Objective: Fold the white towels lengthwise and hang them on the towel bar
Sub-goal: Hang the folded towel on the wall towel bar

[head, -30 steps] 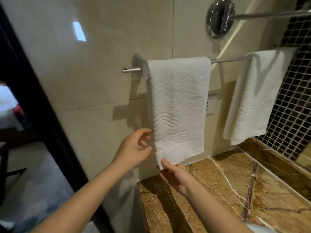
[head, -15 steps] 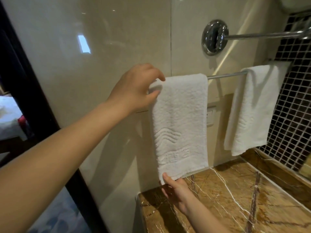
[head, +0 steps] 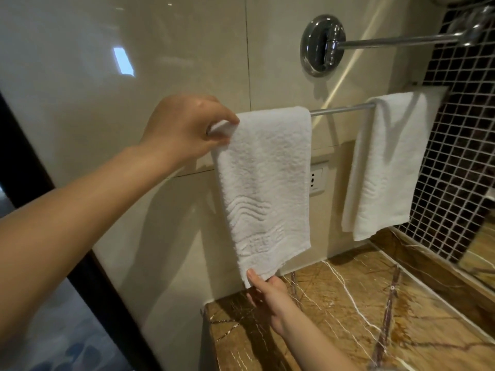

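Note:
A folded white towel (head: pixel 265 180) with a wavy embossed pattern hangs over the thin towel bar (head: pixel 342 109) on the cream wall. My left hand (head: pixel 184 127) pinches its top left edge at the bar. Below, my right hand (head: pixel 267 295) pinches the towel's lower left corner, thumb on the front. A second folded white towel (head: pixel 385 162) hangs further right on the same bar, touched by neither hand.
A brown marble counter (head: pixel 361 311) runs under the towels. A chrome wall mount with a long arm (head: pixel 324 44) sticks out above the bar. A wall socket (head: pixel 318 179) sits between the towels. Dark mosaic tiles (head: pixel 458 156) cover the right wall; a dark door frame (head: pixel 80 263) stands at left.
My left hand rose from beside the towel's lower edge to its top left edge at the bar and now pinches it. My right hand kept hold of the bottom corner.

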Demonstrator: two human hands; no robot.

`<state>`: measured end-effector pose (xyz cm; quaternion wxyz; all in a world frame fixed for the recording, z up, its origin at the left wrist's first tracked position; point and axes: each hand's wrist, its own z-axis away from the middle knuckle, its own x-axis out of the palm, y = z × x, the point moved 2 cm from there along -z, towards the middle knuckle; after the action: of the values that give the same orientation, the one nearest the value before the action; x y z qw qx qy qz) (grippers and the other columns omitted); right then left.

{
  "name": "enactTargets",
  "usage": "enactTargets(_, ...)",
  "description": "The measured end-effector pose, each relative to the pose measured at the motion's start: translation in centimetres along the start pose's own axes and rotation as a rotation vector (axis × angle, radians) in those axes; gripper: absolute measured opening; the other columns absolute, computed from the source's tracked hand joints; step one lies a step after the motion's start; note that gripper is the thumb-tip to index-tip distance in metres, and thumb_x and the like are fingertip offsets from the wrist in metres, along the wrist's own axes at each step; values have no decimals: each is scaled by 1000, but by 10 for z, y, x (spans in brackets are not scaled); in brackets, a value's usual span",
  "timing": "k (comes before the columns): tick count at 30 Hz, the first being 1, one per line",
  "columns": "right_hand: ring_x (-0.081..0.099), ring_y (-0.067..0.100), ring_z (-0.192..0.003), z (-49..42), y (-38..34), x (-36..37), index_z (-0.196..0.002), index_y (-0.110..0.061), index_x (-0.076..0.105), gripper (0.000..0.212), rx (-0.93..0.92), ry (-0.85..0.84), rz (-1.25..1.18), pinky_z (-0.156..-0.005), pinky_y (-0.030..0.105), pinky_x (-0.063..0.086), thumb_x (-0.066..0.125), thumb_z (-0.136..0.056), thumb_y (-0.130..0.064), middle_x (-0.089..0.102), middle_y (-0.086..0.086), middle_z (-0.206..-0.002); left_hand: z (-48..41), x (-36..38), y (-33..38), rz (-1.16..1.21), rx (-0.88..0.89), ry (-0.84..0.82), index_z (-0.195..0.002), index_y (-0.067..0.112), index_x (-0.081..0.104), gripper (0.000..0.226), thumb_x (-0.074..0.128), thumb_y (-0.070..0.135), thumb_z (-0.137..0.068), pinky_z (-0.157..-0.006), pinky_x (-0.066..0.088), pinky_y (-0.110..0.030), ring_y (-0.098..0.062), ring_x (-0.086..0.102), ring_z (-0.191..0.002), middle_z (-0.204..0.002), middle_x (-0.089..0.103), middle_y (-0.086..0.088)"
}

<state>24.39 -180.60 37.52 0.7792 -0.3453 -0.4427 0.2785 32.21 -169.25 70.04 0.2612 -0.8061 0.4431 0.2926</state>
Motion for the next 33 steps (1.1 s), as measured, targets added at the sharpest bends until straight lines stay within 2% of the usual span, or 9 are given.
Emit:
enactTargets(7, 72, 12, -76, -1, -9, -9, -100, -8, 65, 37, -27, 10, 24, -66, 23, 56, 79, -71, -24, 76, -4, -83, -18, 10, 11, -100, -20, -24, -115, 26, 68, 36, 71, 21, -79, -63, 27, -29, -30, 60, -93, -106, 68, -3)
enactTargets(10, 70, 17, -87, -4, -11, -17, -100, -7, 64, 47, -42, 37, 47, -88, 37, 55, 81, -62, -31, 76, -2, -84, -27, 14, 17, -106, -14, -39, -115, 27, 67, 37, 71, 21, -79, -62, 24, -29, -30, 59, -93, -105, 67, -2)
enactTargets(12, 66, 22, -98, -5, -13, -22, -104, -6, 64, 53, -55, 44, 58, -97, 43, 50, 82, -62, -33, 75, 2, -94, -31, 17, 20, -102, 3, -31, -115, 27, 68, 36, 72, 21, -79, -62, 24, -29, -30, 59, -91, -105, 67, -2)
enactTargets(14, 68, 19, -96, -7, -16, -27, -104, -7, 65, 45, -63, 43, 63, -93, 39, 53, 81, -68, -29, 75, 1, -96, -32, 20, 23, -93, 16, -15, -114, 26, 68, 36, 72, 20, -79, -61, 24, -29, -30, 60, -88, -104, 68, -3)
enactTargets(17, 71, 11, -77, -9, -22, -35, -95, -10, 67, 23, -61, 39, 38, -74, 26, 57, 77, -76, -19, 76, -4, -83, -36, 26, 26, -85, 37, 16, -113, 25, 69, 35, 72, 20, -78, -61, 27, -29, -31, 61, -87, -102, 69, -4)
enactTargets(23, 68, 5, -62, -12, -33, -46, -92, -10, 66, 15, -80, 40, 13, -57, 17, 52, 74, -81, -15, 75, -4, -76, -45, 36, 33, -70, 80, 42, -115, 22, 68, 34, 71, 21, -81, -62, 31, -31, -24, 54, -77, -100, 68, -8)
enactTargets(26, 69, 6, -67, -14, -36, -54, -94, -12, 67, 19, -81, 57, 10, -61, 19, 53, 77, -78, -17, 76, -4, -81, -51, 42, 39, -67, 98, 33, -116, 20, 67, 34, 70, 20, -81, -61, 35, -33, -23, 49, -76, -98, 67, -10)
enactTargets(29, 70, 12, -81, -14, -41, -63, -97, -12, 68, 22, -97, 63, 12, -70, 24, 54, 77, -77, -18, 76, -1, -90, -59, 47, 42, -65, 97, 19, -116, 20, 67, 36, 70, 20, -81, -65, 43, -38, -34, 57, -83, -100, 65, -11)
enactTargets(33, 70, 10, -72, -10, -50, -72, -91, -12, 68, 13, -110, 69, -18, -64, 21, 54, 74, -80, -13, 76, -1, -83, -68, 55, 51, -57, 114, 34, -114, 19, 69, 36, 72, 17, -78, -65, 40, -37, -37, 60, -87, -99, 66, -11)
